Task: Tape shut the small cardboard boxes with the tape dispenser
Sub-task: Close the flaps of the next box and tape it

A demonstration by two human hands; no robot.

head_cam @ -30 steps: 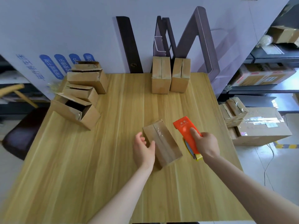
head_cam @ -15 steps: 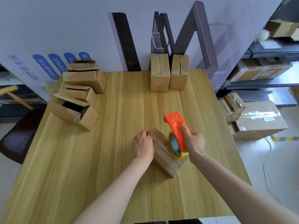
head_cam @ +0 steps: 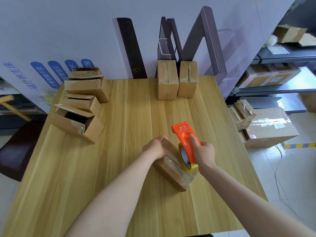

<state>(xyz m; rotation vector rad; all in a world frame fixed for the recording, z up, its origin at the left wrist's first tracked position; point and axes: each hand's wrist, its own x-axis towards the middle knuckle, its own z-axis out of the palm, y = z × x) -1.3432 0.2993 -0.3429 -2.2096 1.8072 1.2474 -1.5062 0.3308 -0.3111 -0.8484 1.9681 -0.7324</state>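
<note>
head view: right hand (head_cam: 204, 153) presses tape dispenser (head_cam: 185, 139) onto box (head_cam: 172, 170).

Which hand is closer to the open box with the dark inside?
Left. The left hand grips the small box mid-table, to the right of the open box. The right hand holds the orange tape dispenser even farther right.

The left hand (head_cam: 156, 148) hides the far end of the small cardboard box (head_cam: 173, 171).
</note>
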